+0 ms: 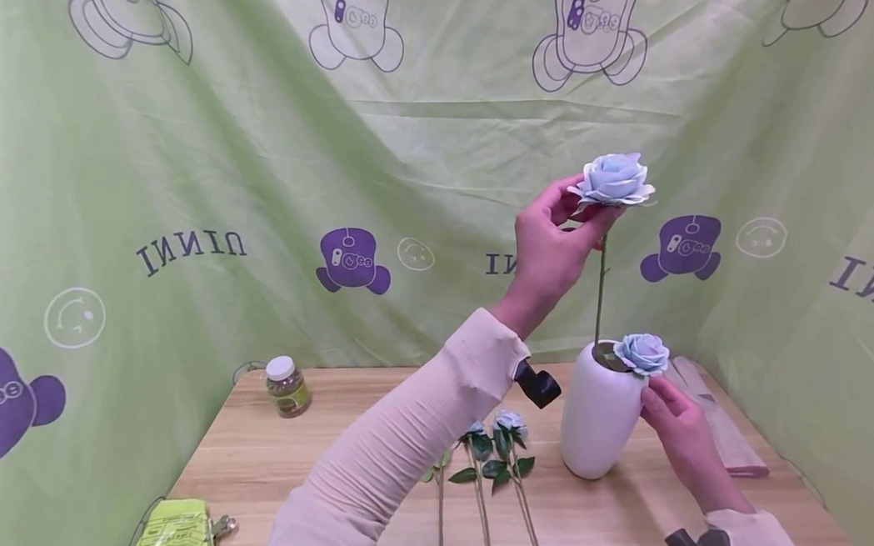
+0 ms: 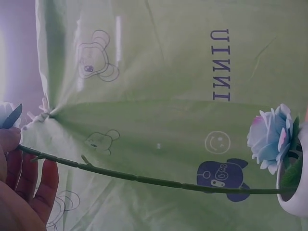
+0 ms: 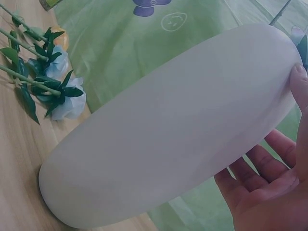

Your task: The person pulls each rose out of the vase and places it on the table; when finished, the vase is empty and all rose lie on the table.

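A white vase [image 1: 599, 416] stands on the table, a blue-pink rose [image 1: 642, 353] resting at its rim. Above it the left hand [image 1: 554, 251] pinches a pale blue rose [image 1: 614, 180] just under its bloom. That rose's green stem [image 2: 159, 181] runs down into the vase mouth in the left wrist view. Against the vase's right side, near the top, lies the right hand [image 1: 686, 434]; in the right wrist view its thumb and fingers [image 3: 260, 166] touch the vase wall [image 3: 168, 130], curved round it.
Several roses with long stems [image 1: 481, 501] lie on the wooden table [image 1: 246, 453] left of the vase. A lidded jar [image 1: 288, 387] stands at the back left, a green packet [image 1: 177, 529] at the front left. Folded cloth [image 1: 721, 424] lies right of the vase.
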`<state>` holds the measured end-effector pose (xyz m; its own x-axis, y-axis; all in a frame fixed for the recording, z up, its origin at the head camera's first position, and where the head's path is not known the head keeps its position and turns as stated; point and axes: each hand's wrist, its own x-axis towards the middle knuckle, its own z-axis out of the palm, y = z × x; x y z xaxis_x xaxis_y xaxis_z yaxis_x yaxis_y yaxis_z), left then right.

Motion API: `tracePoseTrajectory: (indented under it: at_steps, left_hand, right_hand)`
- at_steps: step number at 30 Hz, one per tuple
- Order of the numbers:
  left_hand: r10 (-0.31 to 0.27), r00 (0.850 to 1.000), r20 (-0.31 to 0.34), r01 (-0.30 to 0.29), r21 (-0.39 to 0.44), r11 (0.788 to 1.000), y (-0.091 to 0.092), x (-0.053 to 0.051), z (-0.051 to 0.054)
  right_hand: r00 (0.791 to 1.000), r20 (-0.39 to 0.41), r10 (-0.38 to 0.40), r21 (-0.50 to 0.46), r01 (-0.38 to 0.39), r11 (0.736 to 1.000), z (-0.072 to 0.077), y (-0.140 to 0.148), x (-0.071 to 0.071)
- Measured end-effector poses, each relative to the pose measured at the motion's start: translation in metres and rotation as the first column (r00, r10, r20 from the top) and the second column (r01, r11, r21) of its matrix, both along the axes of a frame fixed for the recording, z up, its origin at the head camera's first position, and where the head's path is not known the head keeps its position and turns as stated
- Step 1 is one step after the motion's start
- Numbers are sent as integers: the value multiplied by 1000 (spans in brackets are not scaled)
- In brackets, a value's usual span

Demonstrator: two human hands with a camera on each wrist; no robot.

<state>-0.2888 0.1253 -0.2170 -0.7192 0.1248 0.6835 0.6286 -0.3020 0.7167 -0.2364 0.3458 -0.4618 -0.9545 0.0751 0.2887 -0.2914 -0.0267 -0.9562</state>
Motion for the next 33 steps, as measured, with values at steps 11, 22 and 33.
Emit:
tracePoseTrajectory:
  at_steps: [11,22,33]
  left_hand:
    - [1,1000,0,-1,3,1000,-9,2,9]
    - [45,994,102,-48,24,999,-23,-3,6]
    - [132,963,235,-135,-6,991,-48,-16,-12]
  right_hand:
    - [1000,12,0,28,-1,1000,2,-2,0]
    - [999,-31,13,11,-13,1000,-1,-2,-2]
    - [1000,22,-14,93,12,996,2,2,-4]
